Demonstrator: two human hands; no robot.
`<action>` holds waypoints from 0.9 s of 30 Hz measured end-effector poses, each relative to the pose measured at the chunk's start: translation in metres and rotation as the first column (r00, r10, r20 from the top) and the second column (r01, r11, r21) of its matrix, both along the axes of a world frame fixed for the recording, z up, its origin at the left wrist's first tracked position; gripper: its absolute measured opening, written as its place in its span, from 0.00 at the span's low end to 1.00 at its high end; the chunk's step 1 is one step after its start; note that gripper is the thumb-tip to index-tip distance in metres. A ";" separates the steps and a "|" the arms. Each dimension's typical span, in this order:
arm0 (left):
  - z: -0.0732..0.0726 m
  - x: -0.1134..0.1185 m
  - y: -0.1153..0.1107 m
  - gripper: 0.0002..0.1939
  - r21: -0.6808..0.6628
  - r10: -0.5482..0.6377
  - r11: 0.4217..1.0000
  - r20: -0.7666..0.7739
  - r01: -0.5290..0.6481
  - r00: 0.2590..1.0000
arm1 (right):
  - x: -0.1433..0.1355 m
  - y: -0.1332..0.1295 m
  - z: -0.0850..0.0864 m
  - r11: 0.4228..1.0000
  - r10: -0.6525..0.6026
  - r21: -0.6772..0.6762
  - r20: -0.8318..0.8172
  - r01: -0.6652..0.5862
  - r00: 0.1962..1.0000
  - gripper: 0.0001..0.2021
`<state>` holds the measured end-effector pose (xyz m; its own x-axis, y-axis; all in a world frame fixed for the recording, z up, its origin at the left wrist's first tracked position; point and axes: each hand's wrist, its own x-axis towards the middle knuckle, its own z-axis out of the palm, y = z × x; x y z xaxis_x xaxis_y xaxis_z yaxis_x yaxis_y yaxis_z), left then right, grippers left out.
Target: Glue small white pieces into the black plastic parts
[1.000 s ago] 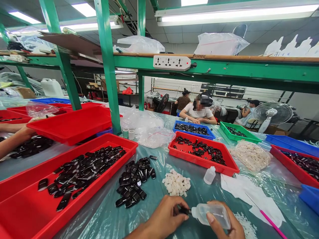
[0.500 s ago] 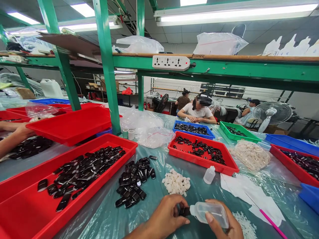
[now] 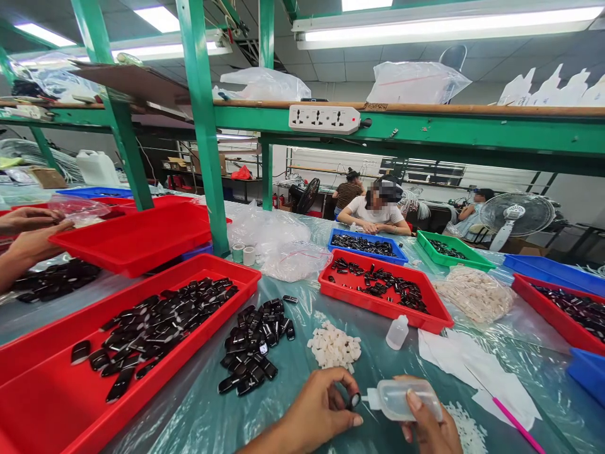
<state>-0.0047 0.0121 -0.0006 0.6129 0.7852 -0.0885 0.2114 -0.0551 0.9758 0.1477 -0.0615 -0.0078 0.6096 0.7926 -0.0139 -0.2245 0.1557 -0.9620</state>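
Note:
My left hand (image 3: 321, 407) pinches a small black plastic piece (image 3: 353, 401) between thumb and fingers, its pale end turned toward the bottle. Wrapped round a translucent squeeze bottle (image 3: 401, 398), my right hand (image 3: 432, 419) holds it on its side, with the thin nozzle pointing left at the black piece. Whether the tip touches the piece I cannot tell. Just beyond my left hand lies a heap of white pieces (image 3: 334, 345). A pile of glossy black pieces (image 3: 255, 343) spreads to its left. Smaller white bits (image 3: 466, 429) lie beside my right hand.
A large red tray (image 3: 42, 384) of black pieces fills the left; another red tray (image 3: 385, 304) stands ahead. A small bottle (image 3: 397, 332), white paper (image 3: 477, 366) and a pink-handled tool (image 3: 517, 424) lie right. A co-worker's hands (image 3: 28, 236) are far left; another person (image 3: 378, 211) sits opposite.
My right hand has drawn the bottle slightly right, away from the black piece, and its nozzle now shows. The black piece has turned, showing its pale end. A co-worker's second hand has appeared at left.

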 end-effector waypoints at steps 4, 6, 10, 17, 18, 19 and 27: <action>-0.003 0.000 0.000 0.13 -0.040 -0.018 0.999 0.065 0.020 0.998 | 0.002 0.002 0.003 1.000 0.007 0.016 -0.211 -0.004 0.978 0.22; -0.003 0.000 -0.001 0.13 -0.047 -0.012 0.999 0.063 0.015 0.998 | 0.002 0.002 0.007 1.000 0.014 0.004 -0.251 -0.013 0.968 0.21; -0.001 0.000 -0.002 0.12 -0.035 -0.009 0.999 0.083 0.012 0.997 | 0.000 0.001 0.013 0.998 0.002 -0.067 -0.278 -0.021 0.961 0.21; 0.001 0.000 -0.001 0.12 0.017 0.014 1.000 0.024 -0.014 1.000 | -0.003 0.000 0.013 0.999 0.022 -0.043 -0.188 -0.030 0.982 0.24; 0.000 0.000 -0.002 0.12 0.018 0.015 1.000 0.022 -0.016 1.000 | -0.004 0.000 0.013 0.999 0.023 -0.037 -0.188 -0.030 0.982 0.25; 0.000 0.000 -0.002 0.12 0.023 0.015 1.000 0.025 -0.016 1.000 | -0.004 0.000 0.013 0.999 0.022 -0.043 -0.196 -0.031 0.980 0.25; 0.002 -0.001 -0.003 0.11 0.053 0.015 0.998 0.044 -0.017 0.999 | -0.003 0.000 0.012 0.996 0.006 -0.083 -0.208 -0.023 0.978 0.23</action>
